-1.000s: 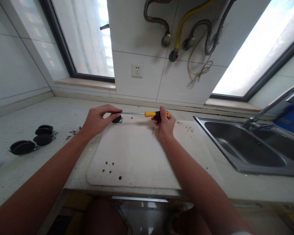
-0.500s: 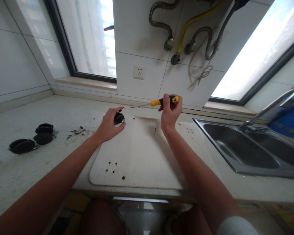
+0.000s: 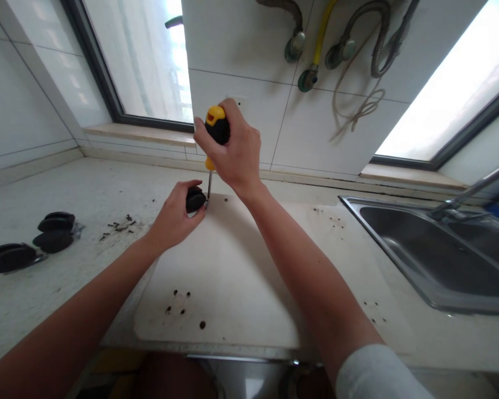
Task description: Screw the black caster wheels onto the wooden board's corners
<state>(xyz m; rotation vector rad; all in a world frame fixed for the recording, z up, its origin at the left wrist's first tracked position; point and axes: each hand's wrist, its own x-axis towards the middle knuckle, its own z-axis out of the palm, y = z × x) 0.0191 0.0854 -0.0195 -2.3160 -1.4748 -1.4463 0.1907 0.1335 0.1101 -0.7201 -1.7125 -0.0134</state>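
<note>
My right hand (image 3: 237,149) grips a screwdriver (image 3: 218,130) with a yellow and black handle, held nearly upright. Its metal shaft points down, and the tip meets the base of a black caster wheel (image 3: 195,200) at the board's far left corner. Around that caster are the closed fingers of my left hand (image 3: 177,213). The pale board (image 3: 233,277) lies flat on the counter, with groups of dark screw holes near its other corners. Whether the tip sits in a screw head is too small to tell.
Several loose black casters (image 3: 54,233) lie on the counter (image 3: 87,299) at left. Beside them is a small heap of screws (image 3: 122,224). A steel sink (image 3: 419,244) with a faucet (image 3: 453,205) is at right. Hoses and a yellow pipe (image 3: 322,39) run down the tiled wall.
My right hand has swung the screwdriver left and turned it from nearly level to upright, its tip now at the caster's base. My left hand stays on the caster. The view has shifted slightly.
</note>
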